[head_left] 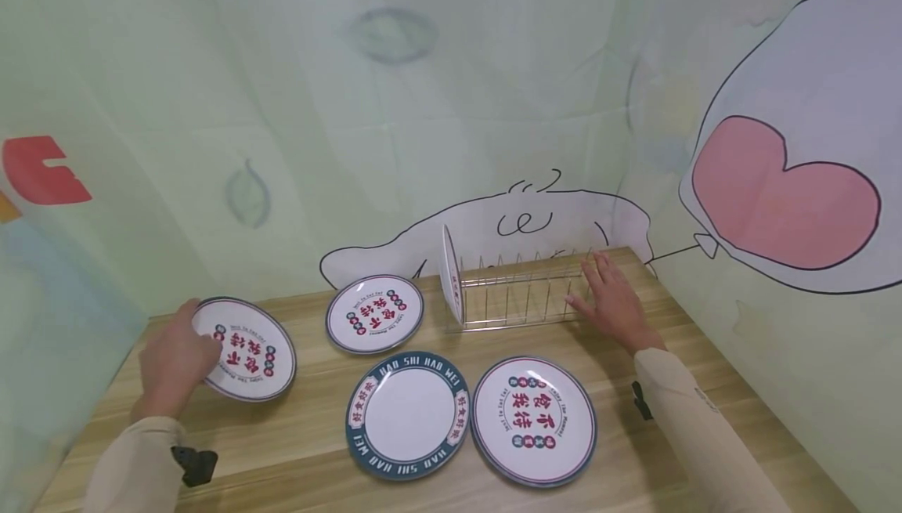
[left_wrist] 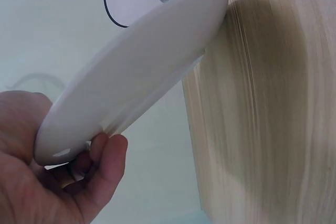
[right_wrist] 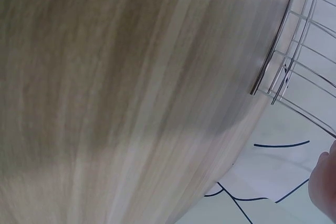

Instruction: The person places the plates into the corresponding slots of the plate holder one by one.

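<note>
My left hand [head_left: 176, 356] grips the edge of a round white plate [head_left: 247, 348] with red lettering and a dark rim. In the left wrist view the plate's pale underside [left_wrist: 131, 66] is tilted above the table, with fingers curled beneath it. At the right end of a wire dish rack [head_left: 521, 323], my right hand [head_left: 615, 301] rests with its fingers extended and the thumb spread. Another plate [head_left: 451, 274] stands upright in the rack's left end. Only a small part of the right hand [right_wrist: 323, 184] shows in the right wrist view.
Flat on the wooden table [head_left: 296, 450] lie a lettered plate [head_left: 373, 315] left of the rack, a plate with a wide blue-green rim [head_left: 407, 417], and another lettered plate [head_left: 533, 421] nearer the front. A printed curtain [head_left: 296, 121] hangs behind the table and along its right side.
</note>
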`<control>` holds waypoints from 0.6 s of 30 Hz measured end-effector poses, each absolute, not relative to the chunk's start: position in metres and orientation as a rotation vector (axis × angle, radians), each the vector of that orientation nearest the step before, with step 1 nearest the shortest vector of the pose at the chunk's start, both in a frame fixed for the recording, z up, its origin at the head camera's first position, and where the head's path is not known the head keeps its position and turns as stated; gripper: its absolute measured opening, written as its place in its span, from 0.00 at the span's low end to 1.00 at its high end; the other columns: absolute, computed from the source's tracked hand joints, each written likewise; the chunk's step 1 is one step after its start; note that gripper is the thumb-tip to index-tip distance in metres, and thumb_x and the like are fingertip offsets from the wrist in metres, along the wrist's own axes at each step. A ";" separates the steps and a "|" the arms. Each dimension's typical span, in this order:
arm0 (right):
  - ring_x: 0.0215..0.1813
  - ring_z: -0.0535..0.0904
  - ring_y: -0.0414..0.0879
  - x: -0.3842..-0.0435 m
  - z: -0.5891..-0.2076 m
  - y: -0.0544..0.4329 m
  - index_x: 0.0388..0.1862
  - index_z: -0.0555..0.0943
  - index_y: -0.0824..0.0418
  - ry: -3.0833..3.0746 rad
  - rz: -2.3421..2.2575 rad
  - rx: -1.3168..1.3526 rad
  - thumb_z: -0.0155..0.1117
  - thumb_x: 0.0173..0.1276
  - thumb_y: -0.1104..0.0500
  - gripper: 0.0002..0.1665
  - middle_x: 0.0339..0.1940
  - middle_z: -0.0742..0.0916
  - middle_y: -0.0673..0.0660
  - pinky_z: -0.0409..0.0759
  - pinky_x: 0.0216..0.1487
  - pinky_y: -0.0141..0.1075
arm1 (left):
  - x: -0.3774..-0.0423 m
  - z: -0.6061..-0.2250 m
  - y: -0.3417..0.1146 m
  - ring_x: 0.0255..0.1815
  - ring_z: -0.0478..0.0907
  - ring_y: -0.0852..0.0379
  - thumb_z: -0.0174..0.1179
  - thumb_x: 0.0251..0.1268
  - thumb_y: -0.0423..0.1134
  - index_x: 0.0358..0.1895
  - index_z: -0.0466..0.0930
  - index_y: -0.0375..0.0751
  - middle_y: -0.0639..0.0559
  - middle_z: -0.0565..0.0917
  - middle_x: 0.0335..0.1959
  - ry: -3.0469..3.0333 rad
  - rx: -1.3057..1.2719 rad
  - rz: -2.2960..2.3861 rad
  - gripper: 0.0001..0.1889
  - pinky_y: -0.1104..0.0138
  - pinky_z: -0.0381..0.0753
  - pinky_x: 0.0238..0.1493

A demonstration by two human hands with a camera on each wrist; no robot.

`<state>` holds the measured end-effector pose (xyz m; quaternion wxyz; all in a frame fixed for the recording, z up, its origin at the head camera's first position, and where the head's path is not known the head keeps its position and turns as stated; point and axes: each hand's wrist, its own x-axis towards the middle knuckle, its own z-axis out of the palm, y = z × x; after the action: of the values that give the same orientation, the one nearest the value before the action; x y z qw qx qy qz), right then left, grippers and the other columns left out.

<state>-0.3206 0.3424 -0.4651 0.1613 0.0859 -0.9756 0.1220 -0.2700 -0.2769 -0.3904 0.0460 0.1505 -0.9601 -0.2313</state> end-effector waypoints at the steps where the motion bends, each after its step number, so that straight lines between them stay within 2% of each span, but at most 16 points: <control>1: 0.81 0.47 0.68 -0.320 -0.465 0.342 0.78 0.58 0.68 -2.782 0.348 0.245 0.61 0.71 0.42 0.48 0.80 0.55 0.73 0.51 0.79 0.61 | -0.270 -0.390 -0.276 0.41 0.71 0.33 0.48 0.65 0.31 0.78 0.43 0.28 0.17 0.66 0.58 -2.927 0.457 -0.701 0.39 0.58 0.69 0.30; 7: 0.81 0.48 0.69 -0.319 -0.465 0.341 0.77 0.58 0.69 -2.773 0.336 0.254 0.61 0.71 0.42 0.47 0.80 0.55 0.73 0.51 0.79 0.61 | -0.268 -0.386 -0.269 0.37 0.72 0.37 0.49 0.64 0.30 0.79 0.42 0.31 0.19 0.70 0.52 -2.897 0.464 -0.694 0.40 0.61 0.68 0.26; 18: 0.80 0.50 0.69 -0.320 -0.466 0.342 0.77 0.59 0.69 -2.765 0.313 0.248 0.61 0.71 0.43 0.47 0.80 0.56 0.73 0.52 0.78 0.61 | -0.270 -0.372 -0.258 0.34 0.72 0.38 0.48 0.60 0.30 0.80 0.41 0.34 0.22 0.74 0.43 -2.862 0.425 -0.710 0.43 0.61 0.67 0.26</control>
<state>-0.3205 0.3415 -0.4664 0.1729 0.0875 -0.9748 0.1105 -0.2699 -0.2584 -0.3724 0.0809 0.1421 -0.9575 -0.2375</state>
